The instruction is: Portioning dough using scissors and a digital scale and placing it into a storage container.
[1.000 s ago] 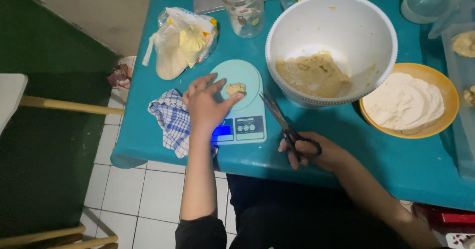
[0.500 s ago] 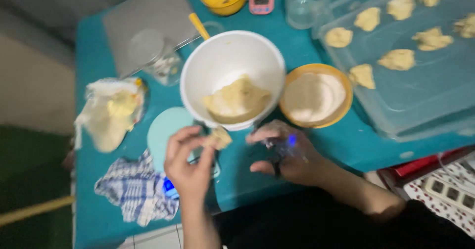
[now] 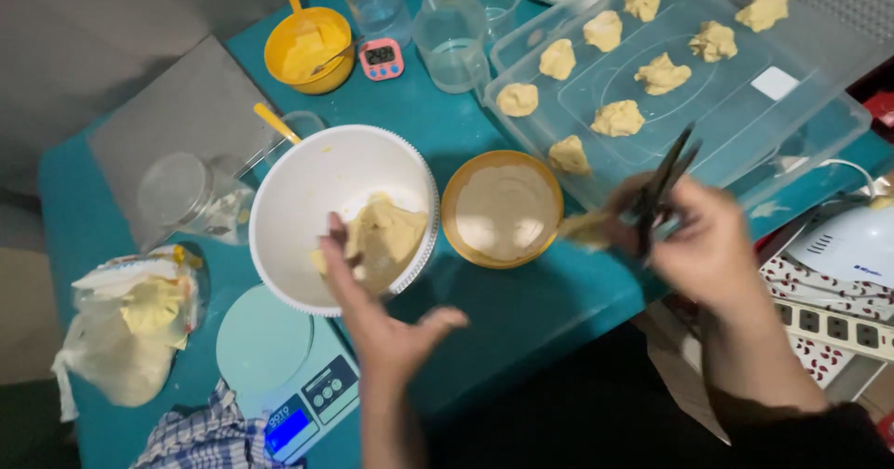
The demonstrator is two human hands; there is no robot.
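Two hands busy: my left hand [image 3: 386,315] spread over dough [image 3: 386,236] in white bowl [image 3: 317,176]; right hand [image 3: 703,241] grips scissors [image 3: 663,190], probably pinching a dough piece [image 3: 587,229]. Blades near fingers, could nick.

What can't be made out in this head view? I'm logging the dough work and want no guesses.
- Right hand: motion-blurred; the piece of dough at its fingertips is smeared, and its grip on the scissors is unclear.
- Kitchen scale: display too small to read.
- Checked cloth: cut off by the bottom edge.
- Clear plastic tray: far corner cut off by the top edge.
- White bowl: the left hand partly covers the dough inside.
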